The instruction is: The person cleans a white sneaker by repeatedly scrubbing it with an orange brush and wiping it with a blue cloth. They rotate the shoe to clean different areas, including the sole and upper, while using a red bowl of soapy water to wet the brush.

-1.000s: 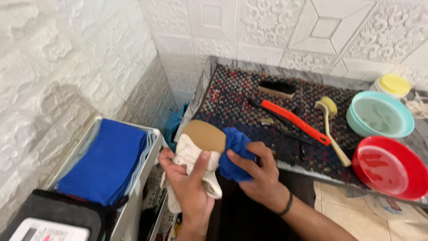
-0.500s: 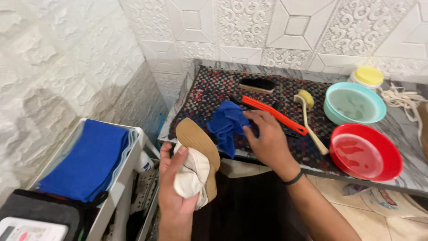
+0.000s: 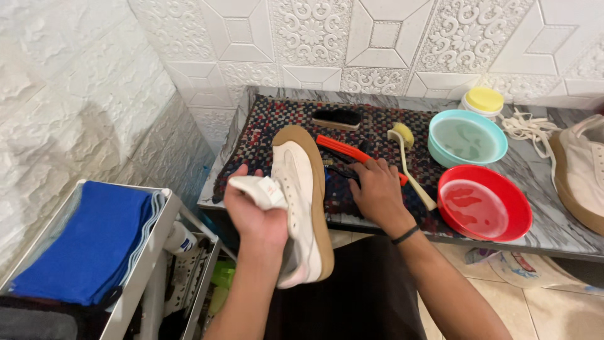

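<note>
Gripping a white shoe with my left hand, I am holding it sole-edge up over the near edge of the table, fingers clamped around its tongue. I am laying my right hand flat on the patterned mat, fingers loosely spread over something dark, beside the orange brush. A red bowl and teal bowl are sitting to the right.
</note>
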